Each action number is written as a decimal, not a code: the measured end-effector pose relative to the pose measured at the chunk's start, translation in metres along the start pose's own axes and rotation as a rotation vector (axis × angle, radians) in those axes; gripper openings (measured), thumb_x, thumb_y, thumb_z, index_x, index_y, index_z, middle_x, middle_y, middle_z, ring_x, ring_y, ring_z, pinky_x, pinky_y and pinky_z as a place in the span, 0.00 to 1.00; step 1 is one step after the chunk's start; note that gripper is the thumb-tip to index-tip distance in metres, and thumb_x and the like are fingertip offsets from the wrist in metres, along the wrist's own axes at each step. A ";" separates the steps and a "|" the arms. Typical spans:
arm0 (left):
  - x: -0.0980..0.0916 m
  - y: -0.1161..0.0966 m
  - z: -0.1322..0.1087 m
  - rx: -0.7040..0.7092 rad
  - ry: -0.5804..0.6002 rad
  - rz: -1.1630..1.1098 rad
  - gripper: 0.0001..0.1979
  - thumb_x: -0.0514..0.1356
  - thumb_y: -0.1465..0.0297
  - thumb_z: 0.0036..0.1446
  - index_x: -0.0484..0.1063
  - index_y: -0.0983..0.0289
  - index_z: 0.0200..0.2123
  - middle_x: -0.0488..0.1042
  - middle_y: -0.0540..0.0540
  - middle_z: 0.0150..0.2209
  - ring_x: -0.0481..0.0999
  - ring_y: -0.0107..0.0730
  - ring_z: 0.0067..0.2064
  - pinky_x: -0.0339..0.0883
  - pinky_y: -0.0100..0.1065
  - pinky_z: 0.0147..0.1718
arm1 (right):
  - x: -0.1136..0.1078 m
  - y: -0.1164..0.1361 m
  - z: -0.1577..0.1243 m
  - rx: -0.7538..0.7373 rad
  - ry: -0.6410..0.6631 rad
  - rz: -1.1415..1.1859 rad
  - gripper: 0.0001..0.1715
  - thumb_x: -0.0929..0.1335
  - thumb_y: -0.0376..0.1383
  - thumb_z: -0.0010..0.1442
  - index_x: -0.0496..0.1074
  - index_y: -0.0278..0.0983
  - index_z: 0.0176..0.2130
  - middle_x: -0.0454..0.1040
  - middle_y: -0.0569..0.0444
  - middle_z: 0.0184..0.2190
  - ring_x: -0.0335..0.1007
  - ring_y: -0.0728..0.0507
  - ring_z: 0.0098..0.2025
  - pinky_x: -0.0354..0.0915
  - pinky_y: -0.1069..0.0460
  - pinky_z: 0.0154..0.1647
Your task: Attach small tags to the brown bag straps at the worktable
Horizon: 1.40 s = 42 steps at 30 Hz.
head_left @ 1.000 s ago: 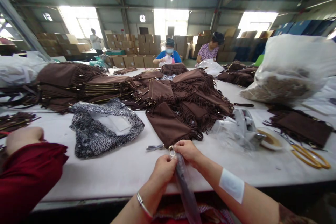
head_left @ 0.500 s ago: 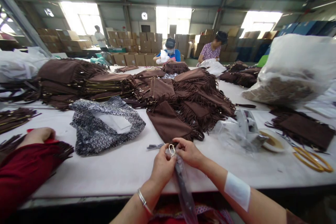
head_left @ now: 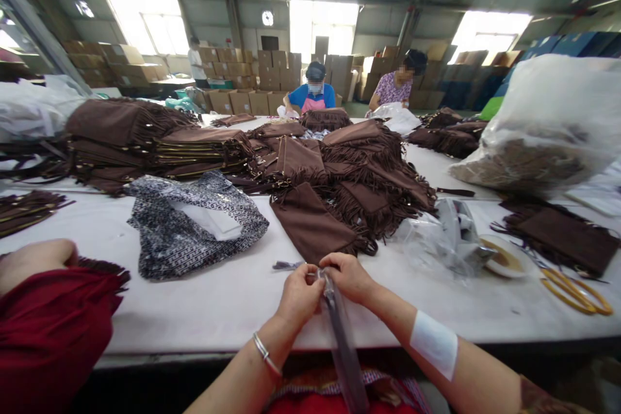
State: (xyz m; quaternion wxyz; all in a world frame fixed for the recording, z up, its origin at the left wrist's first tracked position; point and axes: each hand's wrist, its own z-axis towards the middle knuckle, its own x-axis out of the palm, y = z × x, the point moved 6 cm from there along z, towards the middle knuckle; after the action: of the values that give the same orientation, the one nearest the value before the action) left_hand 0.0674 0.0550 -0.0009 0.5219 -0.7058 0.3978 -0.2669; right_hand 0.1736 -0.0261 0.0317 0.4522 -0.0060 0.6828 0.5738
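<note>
Head view: white table (head_left: 233, 310), brown fringed bags (head_left: 359, 174) piled mid-table, and a strap (head_left: 345, 349) in a clear sleeve hanging off the near edge. Its top end is pinched between left hand (head_left: 299, 294) and right hand (head_left: 350, 277). Slick plastic plus a fingertip grip, so it could easily slip floorward.

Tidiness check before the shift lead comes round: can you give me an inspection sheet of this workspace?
Surface: white table, long, crowded with goods.
Job's things: dark strap in a clear sleeve, hanging past the near edge; brown fringed bag lying just beyond the hands.
Clutter: patterned bag, crumpled plastic, small dish, yellow-handled scissors, stacked brown bags, big plastic sack.
Grippers: left hand and right hand both pinch the strap's top end.
Cables: nothing seen.
Surroundings: co-worker's red sleeve at left; person in blue at the far end; cardboard boxes behind.
</note>
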 end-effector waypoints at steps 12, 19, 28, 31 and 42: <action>-0.005 0.005 0.024 -0.028 -0.107 0.096 0.04 0.59 0.70 0.54 0.72 0.64 0.31 0.72 0.52 0.23 0.71 0.31 0.22 0.62 0.29 0.20 | 0.006 -0.024 -0.038 0.557 0.036 0.195 0.12 0.63 0.42 0.62 0.68 0.38 0.31 0.65 0.62 0.13 0.59 0.50 0.10 0.52 0.56 0.10; -0.015 -0.024 0.027 0.214 -0.272 0.368 0.09 0.61 0.71 0.55 0.69 0.64 0.22 0.73 0.54 0.24 0.72 0.32 0.30 0.63 0.31 0.33 | 0.009 -0.016 -0.036 0.607 -0.010 0.312 0.09 0.65 0.33 0.56 0.65 0.38 0.24 0.62 0.64 0.09 0.52 0.52 0.07 0.47 0.58 0.07; 0.012 0.011 -0.039 -0.321 0.123 -0.294 0.21 0.62 0.54 0.56 0.65 0.65 0.41 0.79 0.63 0.38 0.80 0.40 0.35 0.70 0.33 0.28 | 0.018 -0.034 -0.024 0.577 -0.133 0.357 0.07 0.65 0.37 0.56 0.67 0.38 0.27 0.67 0.60 0.11 0.60 0.48 0.09 0.51 0.56 0.07; 0.018 0.013 -0.053 -0.369 0.139 -0.329 0.22 0.65 0.54 0.52 0.66 0.65 0.40 0.79 0.63 0.38 0.80 0.41 0.35 0.73 0.37 0.29 | 0.018 -0.032 -0.024 0.545 -0.151 0.372 0.07 0.66 0.37 0.55 0.68 0.38 0.26 0.66 0.61 0.12 0.60 0.49 0.10 0.52 0.56 0.08; 0.020 0.014 -0.040 -0.178 0.090 -0.251 0.10 0.64 0.67 0.47 0.72 0.68 0.32 0.74 0.53 0.26 0.71 0.28 0.26 0.61 0.27 0.23 | 0.004 -0.027 -0.032 0.501 -0.089 0.376 0.11 0.64 0.40 0.57 0.68 0.37 0.27 0.67 0.60 0.14 0.55 0.52 0.11 0.50 0.56 0.11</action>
State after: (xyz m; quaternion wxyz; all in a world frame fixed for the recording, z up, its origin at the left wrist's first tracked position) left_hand 0.0424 0.0151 -0.0022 0.4013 -0.7808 0.3514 -0.3251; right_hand 0.1654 -0.0585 0.0061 0.3549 0.2569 0.7717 0.4611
